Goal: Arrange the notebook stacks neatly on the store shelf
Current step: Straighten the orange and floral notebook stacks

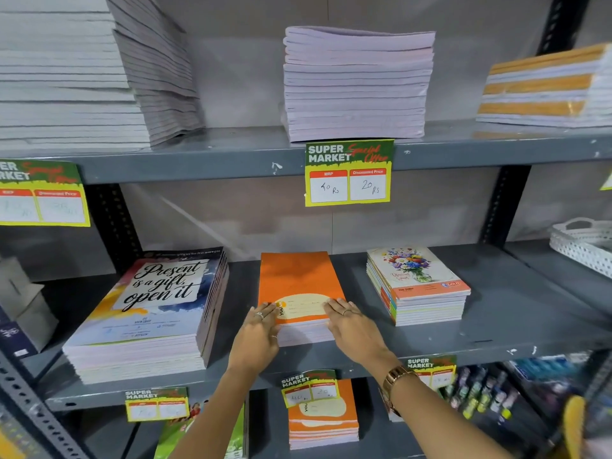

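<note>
An orange notebook stack (pixel 296 279) lies in the middle of the grey middle shelf (pixel 516 313). My left hand (pixel 258 332) presses flat against its front left corner and side. My right hand (pixel 351 321) rests flat on its front right corner, fingers on the top cover. Neither hand grips the stack. To the left sits a bigger stack with "Present is a gift, open it" on its cover (pixel 155 303). At the right sits a flower-cover stack (pixel 417 284).
The upper shelf holds a tall leaning pile (pixel 155 71), a pale stack (pixel 357 84) and an orange-striped stack (pixel 546 87). Price tags (pixel 348 172) hang from shelf edges. A white basket (pixel 583 246) stands far right. More orange notebooks (pixel 323 422) lie on the shelf below.
</note>
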Demonstrator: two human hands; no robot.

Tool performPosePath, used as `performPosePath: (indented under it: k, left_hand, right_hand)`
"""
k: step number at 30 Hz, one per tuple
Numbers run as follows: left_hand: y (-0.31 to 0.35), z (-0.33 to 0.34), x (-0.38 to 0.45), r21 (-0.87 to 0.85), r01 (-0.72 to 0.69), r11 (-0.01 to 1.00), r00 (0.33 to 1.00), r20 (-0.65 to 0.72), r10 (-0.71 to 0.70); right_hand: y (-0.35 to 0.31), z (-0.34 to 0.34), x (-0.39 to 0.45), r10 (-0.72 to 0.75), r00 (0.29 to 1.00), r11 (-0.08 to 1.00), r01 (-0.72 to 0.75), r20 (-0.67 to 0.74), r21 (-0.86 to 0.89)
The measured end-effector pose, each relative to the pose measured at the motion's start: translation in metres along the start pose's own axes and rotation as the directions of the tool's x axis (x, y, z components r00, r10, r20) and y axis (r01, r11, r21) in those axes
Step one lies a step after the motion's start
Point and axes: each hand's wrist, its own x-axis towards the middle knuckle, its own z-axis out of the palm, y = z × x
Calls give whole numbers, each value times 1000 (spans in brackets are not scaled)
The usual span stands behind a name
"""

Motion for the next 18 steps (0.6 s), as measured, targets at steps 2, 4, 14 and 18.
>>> performPosePath:
  k: [2, 4, 14, 18]
  left_hand:
    - [4, -3, 3, 76, -40, 996, 999, -4, 40]
    - [9, -3, 6, 118, -59, 991, 998, -8, 60]
    - [78, 23, 26, 93, -160, 983, 987, 15, 159]
    - [120, 40, 41, 96, -198, 975, 979, 60, 193]
  right_hand:
    - [7, -2, -4, 10, 999, 1000, -9, -39, 20]
    - [20, -3, -7, 89, 986, 996, -84, -140, 42]
    - [105, -32, -28, 287, 933, 957, -287, -215, 32]
    - [144, -41, -37, 333, 917, 943, -322, -218, 88]
